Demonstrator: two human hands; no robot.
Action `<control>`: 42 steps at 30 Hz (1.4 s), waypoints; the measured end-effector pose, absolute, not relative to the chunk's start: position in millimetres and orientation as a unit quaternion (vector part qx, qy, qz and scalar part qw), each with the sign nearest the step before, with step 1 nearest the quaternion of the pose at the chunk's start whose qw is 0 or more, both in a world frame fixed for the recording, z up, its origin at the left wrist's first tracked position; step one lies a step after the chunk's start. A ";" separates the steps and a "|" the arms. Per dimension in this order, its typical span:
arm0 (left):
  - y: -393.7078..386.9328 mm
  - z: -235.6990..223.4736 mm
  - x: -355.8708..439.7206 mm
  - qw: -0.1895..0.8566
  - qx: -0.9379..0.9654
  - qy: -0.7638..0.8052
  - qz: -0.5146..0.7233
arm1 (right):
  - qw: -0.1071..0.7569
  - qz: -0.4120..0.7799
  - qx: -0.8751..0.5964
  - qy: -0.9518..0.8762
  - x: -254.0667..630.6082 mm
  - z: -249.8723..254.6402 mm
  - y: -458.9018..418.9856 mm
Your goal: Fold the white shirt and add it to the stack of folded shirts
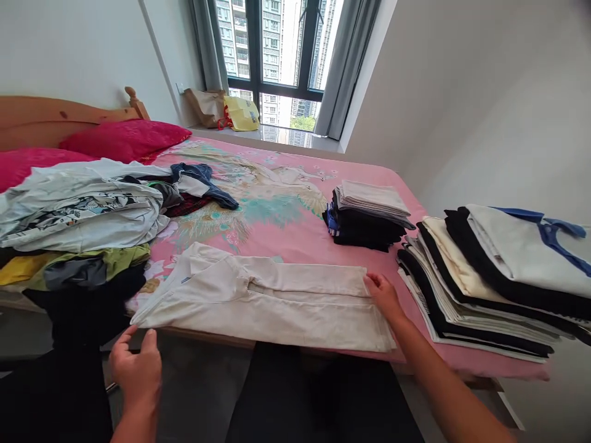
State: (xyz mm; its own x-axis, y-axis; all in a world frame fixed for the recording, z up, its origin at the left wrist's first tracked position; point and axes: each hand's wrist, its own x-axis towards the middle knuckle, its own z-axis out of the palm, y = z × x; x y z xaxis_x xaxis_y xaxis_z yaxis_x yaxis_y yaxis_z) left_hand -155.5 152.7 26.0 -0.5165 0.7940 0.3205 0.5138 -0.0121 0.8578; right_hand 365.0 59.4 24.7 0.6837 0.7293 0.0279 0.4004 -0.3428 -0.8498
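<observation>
A white collared shirt (pixel 268 301) lies folded lengthwise along the near edge of the bed, collar to the left. My right hand (pixel 382 294) rests on its right end with fingers curled onto the hem. My left hand (pixel 135 366) hovers just below the shirt's left corner, near the collar, fingers slightly apart and holding nothing.
A pile of unfolded clothes (pixel 87 215) covers the left of the pink floral bedsheet (pixel 277 215). A small folded stack (pixel 367 215) sits mid-right, and a larger slanted folded stack (pixel 489 277) at the right edge. Red pillows (pixel 124 138) lie by the wooden headboard. Bags (pixel 226 111) stand on the windowsill.
</observation>
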 end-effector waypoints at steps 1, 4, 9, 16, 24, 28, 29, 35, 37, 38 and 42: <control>153.2 30.0 -146.2 0.086 0.502 0.694 0.509 | 0.410 0.182 -0.831 -0.328 385.0 12.4 37.5; 158.9 43.9 -106.1 0.058 0.615 0.630 0.470 | 0.306 0.183 -0.877 -0.321 412.5 -4.2 -8.7; 145.6 42.8 17.4 0.217 0.813 0.397 0.366 | 0.236 0.209 -0.890 -0.330 394.5 8.2 -4.9; 107.1 24.7 179.5 0.198 0.926 0.298 0.121 | 0.275 0.235 -0.872 -0.331 393.4 14.2 17.8; 107.5 24.7 205.5 0.148 0.913 0.374 0.072 | 0.312 0.224 -0.860 -0.336 384.3 10.3 38.9; 93.8 21.9 210.6 0.167 0.914 0.359 0.087 | 0.374 0.223 -0.831 -0.345 390.1 10.0 26.6; 89.5 21.6 215.0 0.177 0.914 0.353 0.093 | 0.380 0.217 -0.830 -0.345 395.8 8.8 20.5; 66.5 30.1 225.5 0.258 0.912 0.292 0.127 | 0.281 0.227 -0.874 -0.325 431.9 -9.3 -9.5; 73.2 34.4 204.1 0.250 0.906 0.298 0.168 | 0.267 0.239 -0.875 -0.324 436.2 -15.9 -12.1; 81.7 36.1 186.6 0.235 0.900 0.314 0.188 | 0.268 0.243 -0.874 -0.324 437.1 -18.5 -12.5; 144.8 42.4 80.8 0.129 0.838 0.482 0.220 | 0.276 0.255 -0.871 -0.317 437.6 -25.1 -12.3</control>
